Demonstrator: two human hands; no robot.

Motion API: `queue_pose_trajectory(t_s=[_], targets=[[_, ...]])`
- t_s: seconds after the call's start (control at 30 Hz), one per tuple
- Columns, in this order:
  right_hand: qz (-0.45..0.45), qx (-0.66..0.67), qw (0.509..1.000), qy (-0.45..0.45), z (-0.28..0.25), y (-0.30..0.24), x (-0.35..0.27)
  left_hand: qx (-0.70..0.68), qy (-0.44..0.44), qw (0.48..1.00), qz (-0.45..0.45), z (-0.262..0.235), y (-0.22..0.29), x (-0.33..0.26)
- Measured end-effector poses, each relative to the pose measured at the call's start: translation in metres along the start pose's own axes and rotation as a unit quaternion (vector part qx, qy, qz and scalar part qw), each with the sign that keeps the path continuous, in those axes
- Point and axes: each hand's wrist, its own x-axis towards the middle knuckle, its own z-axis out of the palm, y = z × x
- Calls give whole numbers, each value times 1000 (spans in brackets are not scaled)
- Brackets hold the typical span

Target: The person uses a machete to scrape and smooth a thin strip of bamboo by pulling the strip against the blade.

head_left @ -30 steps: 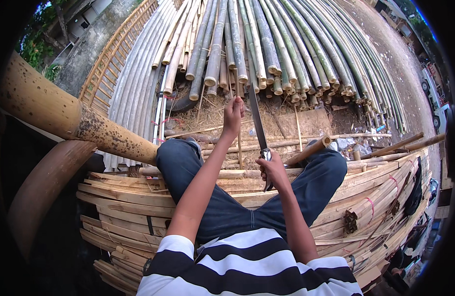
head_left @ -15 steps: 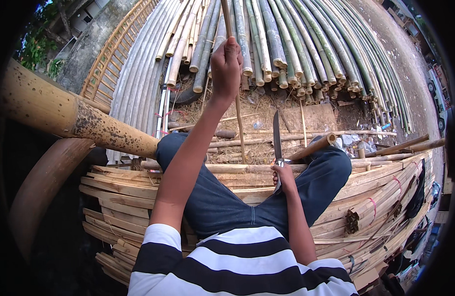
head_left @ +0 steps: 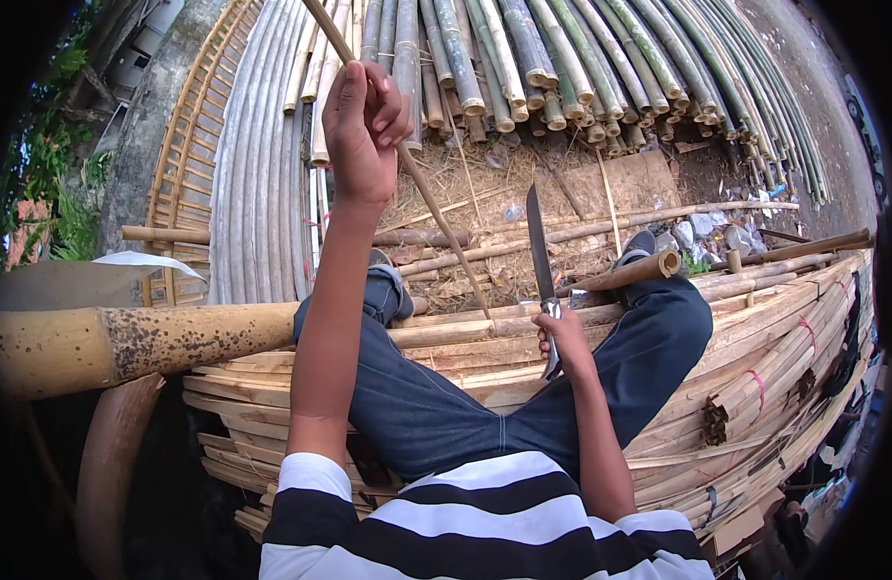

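Head camera is showing the person's left hand (head_left: 364,145) holding a long, thin, brown bamboo stick (head_left: 420,186) up high. The fingers are bending around the stick, but I cannot tell how hard they are squeezing. The stick is slanting: its top is going far away and to the left, and its low end is pointing back toward the person and to the right, close to a round, pale bamboo pole (head_left: 446,334). I cannot tell if those two are touching. The right hand (head_left: 564,340) is gripping a shiny-handled knife with a long, dark metal blade (head_left: 540,242), and the tip is pointing away and a bit left. The stick is lying left of the right hand, apart from the blade, and its low end is sitting nearer the right hand than the left.
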Motion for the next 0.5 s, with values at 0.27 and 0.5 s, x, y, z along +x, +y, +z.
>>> queue_pose_trajectory(t_s=[0.27, 0.5], targets=[[-36, -42, 998, -29, -2, -107, 71, -11, 36, 993, -112, -48, -85, -22], [24, 8, 999, 43, 3, -82, 105, 19, 36, 998, -57, -54, -73, -14]])
